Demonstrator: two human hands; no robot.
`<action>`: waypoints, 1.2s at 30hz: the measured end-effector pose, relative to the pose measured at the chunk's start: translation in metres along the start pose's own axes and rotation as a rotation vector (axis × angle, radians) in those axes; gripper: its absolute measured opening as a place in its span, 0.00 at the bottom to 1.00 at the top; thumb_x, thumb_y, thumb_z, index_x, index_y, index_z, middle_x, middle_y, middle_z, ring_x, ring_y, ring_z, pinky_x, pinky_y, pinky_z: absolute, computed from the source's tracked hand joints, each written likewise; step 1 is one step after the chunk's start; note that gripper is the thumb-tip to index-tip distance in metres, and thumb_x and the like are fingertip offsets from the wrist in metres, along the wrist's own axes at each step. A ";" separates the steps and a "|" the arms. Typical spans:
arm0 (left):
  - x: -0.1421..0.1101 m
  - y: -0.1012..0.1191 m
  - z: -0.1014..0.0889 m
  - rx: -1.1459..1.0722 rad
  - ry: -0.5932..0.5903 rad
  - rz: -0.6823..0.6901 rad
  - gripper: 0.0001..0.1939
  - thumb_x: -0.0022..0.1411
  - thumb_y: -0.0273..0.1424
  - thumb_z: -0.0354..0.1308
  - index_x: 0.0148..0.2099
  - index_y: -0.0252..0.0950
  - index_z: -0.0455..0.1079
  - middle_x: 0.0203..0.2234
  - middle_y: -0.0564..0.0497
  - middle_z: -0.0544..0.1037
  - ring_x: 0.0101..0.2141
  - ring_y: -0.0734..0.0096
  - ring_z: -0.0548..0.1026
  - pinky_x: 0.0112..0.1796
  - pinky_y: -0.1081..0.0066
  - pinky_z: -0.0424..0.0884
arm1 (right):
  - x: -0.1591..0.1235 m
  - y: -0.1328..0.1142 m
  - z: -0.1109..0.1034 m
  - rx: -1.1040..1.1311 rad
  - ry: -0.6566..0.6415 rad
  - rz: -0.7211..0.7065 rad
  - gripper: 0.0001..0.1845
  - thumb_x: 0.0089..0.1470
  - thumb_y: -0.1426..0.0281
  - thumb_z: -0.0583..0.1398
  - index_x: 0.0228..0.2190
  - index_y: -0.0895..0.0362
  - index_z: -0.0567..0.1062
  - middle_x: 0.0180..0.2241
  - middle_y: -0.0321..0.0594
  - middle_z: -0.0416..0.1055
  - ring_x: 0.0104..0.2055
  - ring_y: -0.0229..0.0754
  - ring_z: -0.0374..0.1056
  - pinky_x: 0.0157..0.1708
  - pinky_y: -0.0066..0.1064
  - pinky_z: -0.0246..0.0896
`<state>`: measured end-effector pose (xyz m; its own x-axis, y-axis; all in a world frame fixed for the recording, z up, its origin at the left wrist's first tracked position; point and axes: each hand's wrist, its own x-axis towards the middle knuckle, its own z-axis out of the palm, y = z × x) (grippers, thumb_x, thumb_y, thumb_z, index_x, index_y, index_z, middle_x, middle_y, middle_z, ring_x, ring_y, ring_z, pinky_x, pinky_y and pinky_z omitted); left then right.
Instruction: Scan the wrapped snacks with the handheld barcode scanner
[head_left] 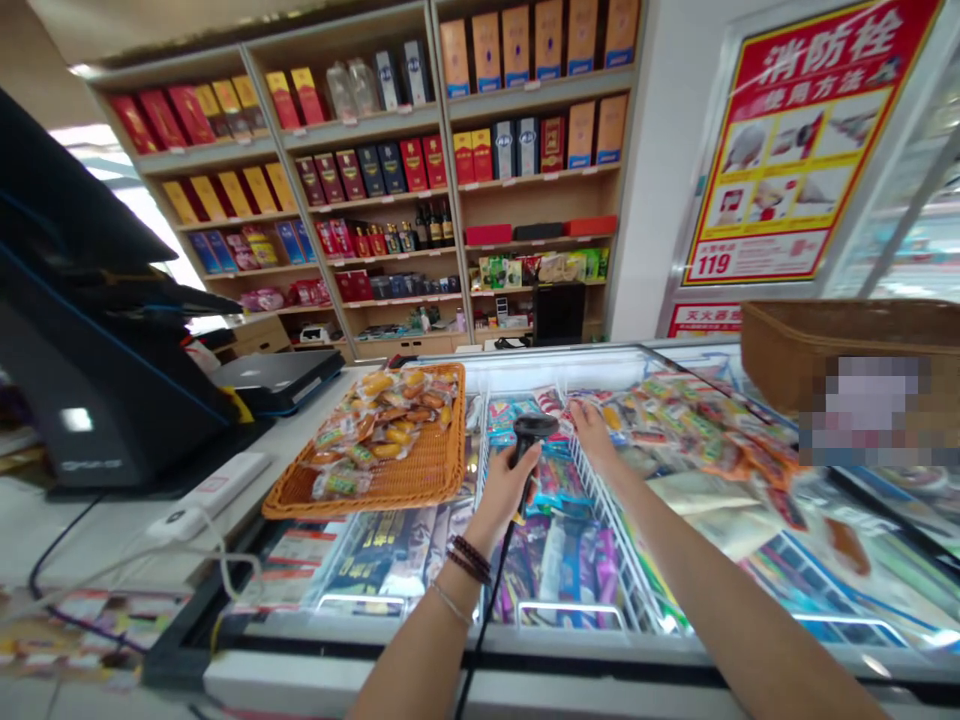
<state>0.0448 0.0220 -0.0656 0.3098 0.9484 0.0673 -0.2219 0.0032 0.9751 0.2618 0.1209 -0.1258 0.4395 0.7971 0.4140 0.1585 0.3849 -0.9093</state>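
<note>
My left hand (501, 490), with dark beads on its wrist, is wrapped round the handle of a black barcode scanner (534, 427). The scanner's cable hangs down along my forearm. My right hand (592, 432) reaches out just right of the scanner head, its fingers pinched at the edge of a small red-and-white wrapped packet (552, 402). The packet is partly hidden and blurred behind the scanner. Both hands are above a glass-topped freezer (600, 362), where colourful ice-cream packs (559, 560) show in white wire baskets.
An orange wicker tray (412, 487) of wrapped snacks stands left of my hands. Bagged snacks (690, 420) and a brown basket (780, 345) are at right. A scale (277, 378), a till (112, 400) and a white power strip (214, 495) with cables stand at left. Stocked shelves (375, 200) rise behind.
</note>
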 end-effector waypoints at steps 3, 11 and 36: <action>-0.003 0.001 -0.001 0.021 -0.018 0.004 0.38 0.46 0.67 0.76 0.31 0.38 0.69 0.21 0.58 0.70 0.14 0.80 0.64 0.16 0.74 0.56 | -0.001 -0.001 -0.002 -0.075 -0.027 -0.019 0.44 0.49 0.22 0.60 0.37 0.49 0.80 0.39 0.49 0.84 0.48 0.61 0.79 0.54 0.55 0.75; -0.007 0.004 -0.002 0.048 -0.066 0.014 0.35 0.50 0.64 0.76 0.30 0.38 0.69 0.21 0.57 0.70 0.14 0.80 0.64 0.16 0.73 0.55 | -0.001 -0.001 -0.002 -0.136 -0.035 -0.031 0.37 0.56 0.29 0.59 0.36 0.50 0.81 0.40 0.48 0.84 0.48 0.61 0.77 0.56 0.55 0.73; -0.010 0.006 -0.008 0.100 -0.131 -0.007 0.36 0.50 0.65 0.76 0.33 0.38 0.69 0.21 0.58 0.70 0.15 0.79 0.64 0.17 0.73 0.55 | -0.005 -0.008 0.002 -0.032 -0.024 0.019 0.36 0.52 0.31 0.63 0.37 0.51 0.81 0.35 0.45 0.84 0.43 0.57 0.79 0.50 0.51 0.76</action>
<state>0.0328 0.0149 -0.0625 0.4307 0.8988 0.0813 -0.1282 -0.0283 0.9913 0.2571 0.1147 -0.1205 0.4213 0.8152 0.3975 0.1789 0.3550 -0.9176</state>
